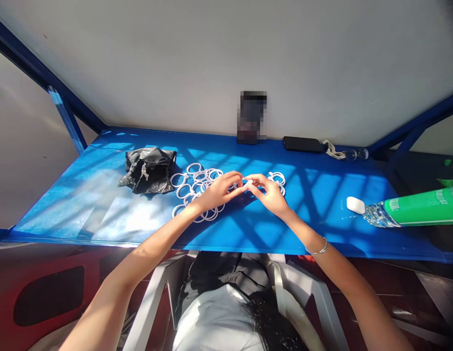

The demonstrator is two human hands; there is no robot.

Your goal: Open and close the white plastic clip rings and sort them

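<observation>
My left hand [222, 189] and my right hand [267, 194] meet over the middle of the blue table, fingertips pinched together. Between them is a small white plastic ring [250, 182], mostly covered by the fingers. A loose pile of similar white rings [200, 186] with small tabs lies beside and partly under my left hand. A few more white rings [279, 178] lie just beyond my right hand. Left of the pile sits a crumpled black plastic bag [148, 168], its opening facing the rings.
The blue table [113, 165] meets a pale wall. At the back are a blurred dark upright object [251, 117], a black phone [302, 144], a white strap [334, 150] and glasses [352, 154]. On the right are a white case [355, 205] and a green-labelled bottle [424, 207].
</observation>
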